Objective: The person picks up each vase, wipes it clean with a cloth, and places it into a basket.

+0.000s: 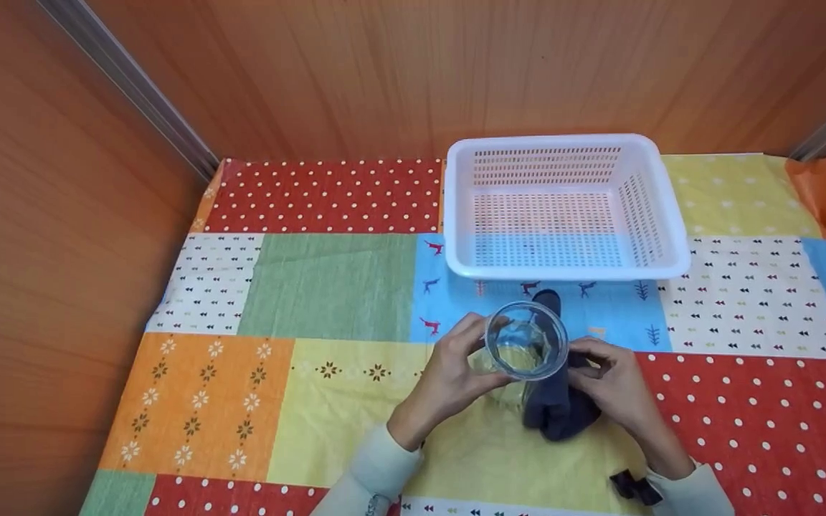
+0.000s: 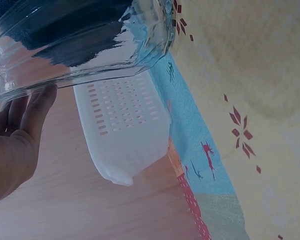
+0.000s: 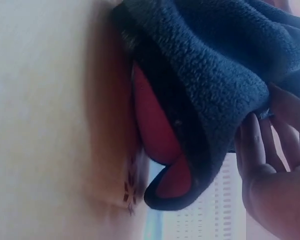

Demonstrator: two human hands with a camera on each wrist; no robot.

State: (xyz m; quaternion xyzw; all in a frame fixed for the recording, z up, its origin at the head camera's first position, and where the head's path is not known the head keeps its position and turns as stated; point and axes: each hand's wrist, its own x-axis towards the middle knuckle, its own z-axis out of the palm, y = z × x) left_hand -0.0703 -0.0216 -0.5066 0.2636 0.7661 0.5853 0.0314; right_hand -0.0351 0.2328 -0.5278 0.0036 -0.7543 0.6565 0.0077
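Observation:
A clear glass jar (image 1: 524, 342) with a round open mouth is held upright by my left hand (image 1: 447, 373), thumb and fingers about its side near the rim. Against the jar's right side bunches a dark grey fuzzy cloth (image 1: 560, 408), and my right hand (image 1: 612, 380) pinches it. Through the glass (image 2: 115, 55) the dark cloth shows in the left wrist view. Seen from the right wrist, the cloth (image 3: 215, 70) has a black edge band and folds show a reddish patch beneath. Cloth hides the right fingertips in part.
Behind the jar stands a white perforated plastic basket (image 1: 563, 273). A patchwork-patterned tablecloth (image 1: 334, 287) covers the table. Wood-grain panels (image 1: 327, 79) rise at the back and the left.

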